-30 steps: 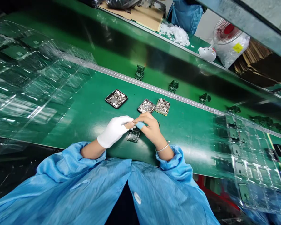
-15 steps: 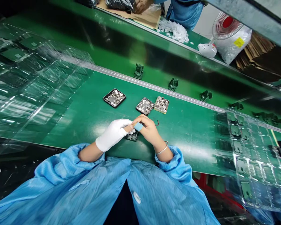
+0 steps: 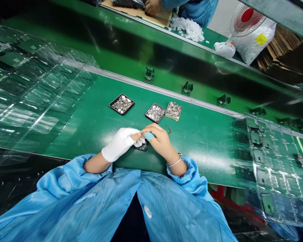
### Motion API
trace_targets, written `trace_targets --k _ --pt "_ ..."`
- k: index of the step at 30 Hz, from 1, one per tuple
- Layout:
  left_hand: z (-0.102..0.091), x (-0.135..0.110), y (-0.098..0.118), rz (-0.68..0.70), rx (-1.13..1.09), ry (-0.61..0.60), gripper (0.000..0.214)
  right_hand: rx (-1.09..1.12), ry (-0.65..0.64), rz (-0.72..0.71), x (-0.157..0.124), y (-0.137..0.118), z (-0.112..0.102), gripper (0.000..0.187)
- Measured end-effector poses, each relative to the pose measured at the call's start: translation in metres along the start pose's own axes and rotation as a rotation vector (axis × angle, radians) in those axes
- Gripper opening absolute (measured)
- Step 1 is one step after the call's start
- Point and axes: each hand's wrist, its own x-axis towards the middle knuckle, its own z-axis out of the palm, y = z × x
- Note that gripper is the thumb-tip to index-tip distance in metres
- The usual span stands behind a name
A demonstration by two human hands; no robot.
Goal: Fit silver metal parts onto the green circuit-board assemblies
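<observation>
My left hand (image 3: 120, 143), in a white glove with the thumb tip bare, is closed in a pinch. My right hand (image 3: 160, 139), bare with a blue wrap on one finger, is also closed, and the fingertips of both hands meet. What they pinch is too small and covered to make out. Just beneath the fingers a dark circuit board (image 3: 142, 146) shows in part; the hands hide the rest. Beyond the hands are a black tray of small metal parts (image 3: 121, 104), a second such tray (image 3: 155, 113) and a pale tray of similar parts (image 3: 173, 111).
Several circuit boards, one of them a green board (image 3: 148, 74), stand beyond a metal rail (image 3: 166, 90). Clear plastic trays lie left (image 3: 40, 90) and right (image 3: 275, 168). A bent hex key (image 3: 169, 130) lies near my right hand. Across the bench, another person's hand (image 3: 153, 6) rests by cardboard.
The camera view has shifted slightly. My hands stay together over the board, with only small finger movement.
</observation>
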Motion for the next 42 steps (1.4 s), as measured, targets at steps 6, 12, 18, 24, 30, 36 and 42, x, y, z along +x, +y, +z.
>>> trace_targets --k 6,12,18,24,30,36,42 --pt "0.0 0.0 0.008 0.15 0.339 0.054 0.042 -0.261 -0.055 -0.102 -0.005 0.003 0.0 0.021" --pt "-0.004 -0.006 0.001 0.272 0.641 -0.009 0.045 -0.371 -0.167 -0.128 -0.003 0.0 -0.009 0.019" --pt "-0.02 -0.01 -0.033 0.335 0.595 0.049 0.065 -0.264 -0.011 0.017 -0.006 0.004 -0.023 0.013" --pt "-0.001 -0.003 -0.054 0.2 0.551 -0.033 0.061 -0.245 -0.07 -0.04 -0.012 0.014 -0.012 0.012" --pt "0.003 -0.004 -0.04 0.325 0.618 0.101 0.043 -0.259 -0.086 -0.065 -0.016 0.018 -0.005 0.014" --pt "0.003 -0.006 -0.035 0.484 0.744 0.157 0.041 -0.363 -0.079 -0.073 -0.017 0.021 0.0 0.016" --pt "0.004 -0.006 -0.033 0.517 0.844 0.162 0.04 -0.422 -0.078 -0.052 -0.02 0.025 0.006 0.022"
